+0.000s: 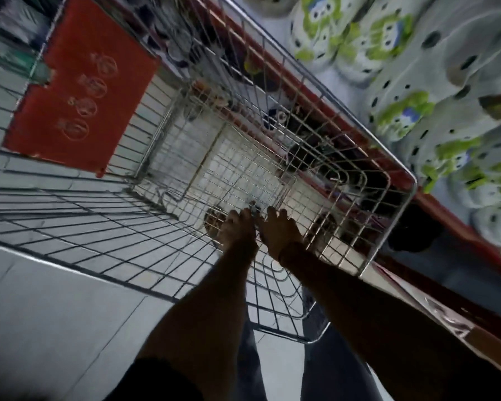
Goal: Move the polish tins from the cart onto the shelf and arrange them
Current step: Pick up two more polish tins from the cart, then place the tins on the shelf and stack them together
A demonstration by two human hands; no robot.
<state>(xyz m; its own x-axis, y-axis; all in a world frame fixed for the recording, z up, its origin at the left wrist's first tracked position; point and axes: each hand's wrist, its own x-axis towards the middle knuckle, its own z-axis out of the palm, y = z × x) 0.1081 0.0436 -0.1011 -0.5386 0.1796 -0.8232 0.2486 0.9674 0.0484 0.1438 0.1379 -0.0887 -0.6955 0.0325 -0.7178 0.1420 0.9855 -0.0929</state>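
Wire cart [399,180]: silver mesh, seen from above, parked alongside the red-edged shelf [344,111] at right; red plastic flap [78,91] folded against its far left wall.
Left hand [237,230]: reaching deep into the cart, down near the near end of the basket floor; fingers curled toward something small between the two hands. Grip state: cannot tell, too blurred and dark.
Right hand [278,230]: just beside the left, fingers pointing down at the same spot; grip likewise impossible to judge.
Polish tins: one round dark tin [213,222] apparently lying on the cart floor just left of the left hand; a second dark round shape [327,224] near the right wall, possibly another tin, possibly a wheel below the mesh.
Progress: judged early or mid-way, with a pick-up from the cart floor in hand; no tin visibly lifted yet; carrying to the shelf and arranging left to do.
Shelf contents: white clogs with green and blue patches [402,117] on top; no arranged tins discernible.
Hidden or unclear: fingertips merged with mesh and motion blur; lower shelf level dark; count of remaining tins unknowable.
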